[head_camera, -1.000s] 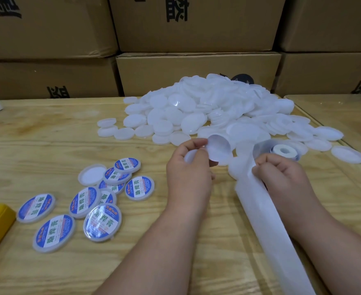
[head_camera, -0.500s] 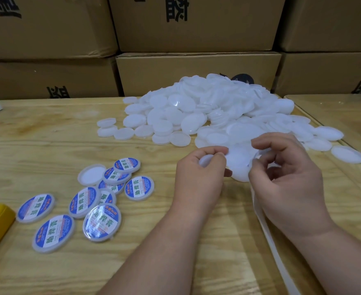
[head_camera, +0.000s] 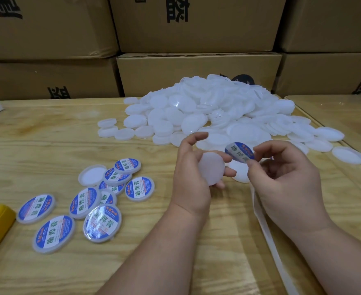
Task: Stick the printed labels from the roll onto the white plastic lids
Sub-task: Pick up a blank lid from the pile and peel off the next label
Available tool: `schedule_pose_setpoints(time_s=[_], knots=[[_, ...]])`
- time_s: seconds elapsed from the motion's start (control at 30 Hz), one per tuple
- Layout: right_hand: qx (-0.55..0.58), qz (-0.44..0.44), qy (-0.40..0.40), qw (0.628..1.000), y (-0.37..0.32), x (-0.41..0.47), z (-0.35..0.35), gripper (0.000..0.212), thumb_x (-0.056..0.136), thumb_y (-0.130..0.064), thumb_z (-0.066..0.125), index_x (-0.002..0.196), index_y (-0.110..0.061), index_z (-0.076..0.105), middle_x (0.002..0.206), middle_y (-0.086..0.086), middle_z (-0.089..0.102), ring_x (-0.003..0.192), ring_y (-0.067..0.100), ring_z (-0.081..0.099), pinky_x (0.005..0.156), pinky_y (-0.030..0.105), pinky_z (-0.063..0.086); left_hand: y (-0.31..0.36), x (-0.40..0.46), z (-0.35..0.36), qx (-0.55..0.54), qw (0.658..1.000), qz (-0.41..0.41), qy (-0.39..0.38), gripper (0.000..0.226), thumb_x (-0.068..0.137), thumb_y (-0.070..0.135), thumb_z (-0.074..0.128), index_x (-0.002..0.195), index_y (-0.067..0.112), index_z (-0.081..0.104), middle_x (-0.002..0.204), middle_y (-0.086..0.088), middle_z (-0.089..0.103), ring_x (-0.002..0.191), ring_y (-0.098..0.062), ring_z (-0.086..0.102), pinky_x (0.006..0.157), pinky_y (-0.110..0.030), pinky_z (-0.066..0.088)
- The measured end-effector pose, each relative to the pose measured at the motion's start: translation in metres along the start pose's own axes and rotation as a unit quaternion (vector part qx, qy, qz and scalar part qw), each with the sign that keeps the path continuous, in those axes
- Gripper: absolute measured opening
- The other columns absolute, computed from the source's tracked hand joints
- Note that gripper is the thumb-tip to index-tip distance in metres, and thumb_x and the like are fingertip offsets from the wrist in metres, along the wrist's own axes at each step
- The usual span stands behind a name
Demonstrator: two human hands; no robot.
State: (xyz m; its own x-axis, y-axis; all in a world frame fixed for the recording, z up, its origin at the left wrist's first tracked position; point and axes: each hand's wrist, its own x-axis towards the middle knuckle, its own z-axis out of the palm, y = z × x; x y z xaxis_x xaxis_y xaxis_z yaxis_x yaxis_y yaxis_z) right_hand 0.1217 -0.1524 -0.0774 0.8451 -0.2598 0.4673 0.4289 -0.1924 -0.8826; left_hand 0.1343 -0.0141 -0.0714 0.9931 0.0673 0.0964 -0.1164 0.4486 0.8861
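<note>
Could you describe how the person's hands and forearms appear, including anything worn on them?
Both forearms are bare as far as the frame shows, with no sleeve in view. The left hand and the right hand are ungloved. No ring, watch, bracelet or marking is visible on either hand or wrist. The fingernails that show look short and unpainted.

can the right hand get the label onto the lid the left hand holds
Probably yes. The right hand pinches the label just beside the lid, whose blank face is turned toward it in the left hand, with nothing between them.
</note>
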Motion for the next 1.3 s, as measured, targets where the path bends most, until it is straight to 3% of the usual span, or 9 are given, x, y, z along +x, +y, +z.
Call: schedule_pose_setpoints(time_s=[0.1, 0.17, 0.27, 0.47, 0.57, 0.7, 0.93, 1.07, 1.3], knots=[[0.056, 0.038, 0.003, 0.998, 0.004, 0.005, -0.004, 0.034, 0.085, -0.003, 0.072, 0.087, -0.036, 0.069, 0.081, -0.012, 0.069, 0.058, 0.012, 0.058, 0.058, 0.016, 0.049, -0.001, 0.001, -0.002, -0.030, 0.999, -0.005, 0.017, 0.027, 0.095, 0.019, 0.031, 0.111, 0.023, 0.052, 0.086, -0.015, 0.074, 0.079, -0.036, 0.070, 0.051, -0.029, 0.043], [0.106, 0.072, 0.006, 0.992, 0.005, 0.009, -0.007, 0.042, 0.088, 0.006, 0.068, 0.086, -0.035, 0.070, 0.076, -0.011, 0.065, 0.053, 0.009, 0.052, 0.051, 0.017, 0.045, -0.002, 0.003, -0.002, -0.035, 0.999, -0.021, 0.027, 0.023, 0.096, 0.014, 0.033, 0.109, 0.022, 0.052, 0.092, -0.013, 0.077, 0.089, -0.034, 0.072, 0.055, -0.030, 0.046], [0.168, 0.115, -0.013, 0.979, 0.007, 0.014, -0.009, 0.037, 0.090, 0.010, 0.061, 0.093, -0.026, 0.067, 0.068, -0.006, 0.062, 0.043, 0.009, 0.043, 0.041, 0.018, 0.036, -0.003, 0.006, -0.002, -0.028, 0.999, -0.027, 0.011, 0.022, 0.103, 0.015, 0.037, 0.109, 0.022, 0.057, 0.104, -0.012, 0.077, 0.097, -0.024, 0.074, 0.062, -0.031, 0.051], [0.140, 0.148, -0.064, 0.977, 0.004, 0.011, -0.005, 0.028, 0.092, 0.009, 0.062, 0.099, -0.018, 0.065, 0.070, -0.005, 0.068, 0.045, 0.004, 0.048, 0.044, 0.014, 0.039, -0.004, 0.004, 0.001, -0.017, 1.000, -0.016, -0.018, 0.029, 0.107, 0.019, 0.037, 0.100, 0.016, 0.065, 0.088, -0.005, 0.077, 0.072, -0.021, 0.069, 0.053, -0.029, 0.051], [0.113, 0.137, -0.068, 0.982, 0.003, 0.009, -0.001, 0.026, 0.091, 0.008, 0.065, 0.098, -0.017, 0.065, 0.070, -0.005, 0.068, 0.049, 0.004, 0.051, 0.047, 0.013, 0.041, -0.004, 0.004, 0.002, -0.015, 0.999, -0.018, -0.040, 0.024, 0.092, 0.023, 0.043, 0.101, 0.014, 0.063, 0.098, -0.015, 0.077, 0.076, -0.027, 0.068, 0.054, -0.030, 0.048], [0.112, 0.138, -0.062, 0.982, 0.003, 0.008, 0.001, 0.024, 0.090, 0.007, 0.066, 0.096, -0.016, 0.065, 0.071, -0.002, 0.069, 0.052, 0.007, 0.053, 0.048, 0.014, 0.042, -0.004, 0.004, 0.002, -0.001, 0.998, -0.029, -0.064, 0.031, 0.077, 0.019, 0.044, 0.099, 0.016, 0.065, 0.102, -0.016, 0.077, 0.079, -0.028, 0.068, 0.056, -0.030, 0.049], [0.108, 0.137, -0.063, 0.983, 0.004, 0.008, 0.001, 0.021, 0.090, 0.005, 0.068, 0.096, -0.015, 0.065, 0.072, -0.004, 0.071, 0.061, 0.011, 0.059, 0.054, 0.016, 0.048, -0.005, 0.003, 0.000, 0.022, 0.997, -0.029, -0.073, 0.039, 0.093, -0.006, 0.034, 0.100, 0.016, 0.066, 0.103, -0.014, 0.077, 0.080, -0.024, 0.069, 0.058, -0.027, 0.051], [0.114, 0.137, -0.066, 0.982, 0.002, 0.008, 0.001, 0.021, 0.090, 0.007, 0.066, 0.095, -0.013, 0.065, 0.070, -0.007, 0.071, 0.053, 0.004, 0.057, 0.047, 0.012, 0.044, -0.004, 0.003, 0.001, 0.030, 0.996, -0.030, -0.076, 0.042, 0.092, -0.007, 0.033, 0.098, 0.017, 0.067, 0.103, -0.012, 0.077, 0.079, -0.023, 0.068, 0.060, -0.029, 0.051], [0.122, 0.138, -0.068, 0.981, 0.002, 0.008, 0.002, 0.021, 0.090, 0.009, 0.066, 0.097, -0.010, 0.064, 0.074, -0.006, 0.074, 0.060, 0.009, 0.061, 0.052, 0.015, 0.050, -0.002, 0.000, 0.004, 0.026, 0.996, -0.029, -0.075, 0.037, 0.090, 0.000, 0.040, 0.093, 0.023, 0.070, 0.108, -0.016, 0.076, 0.082, -0.025, 0.066, 0.061, -0.030, 0.051]])
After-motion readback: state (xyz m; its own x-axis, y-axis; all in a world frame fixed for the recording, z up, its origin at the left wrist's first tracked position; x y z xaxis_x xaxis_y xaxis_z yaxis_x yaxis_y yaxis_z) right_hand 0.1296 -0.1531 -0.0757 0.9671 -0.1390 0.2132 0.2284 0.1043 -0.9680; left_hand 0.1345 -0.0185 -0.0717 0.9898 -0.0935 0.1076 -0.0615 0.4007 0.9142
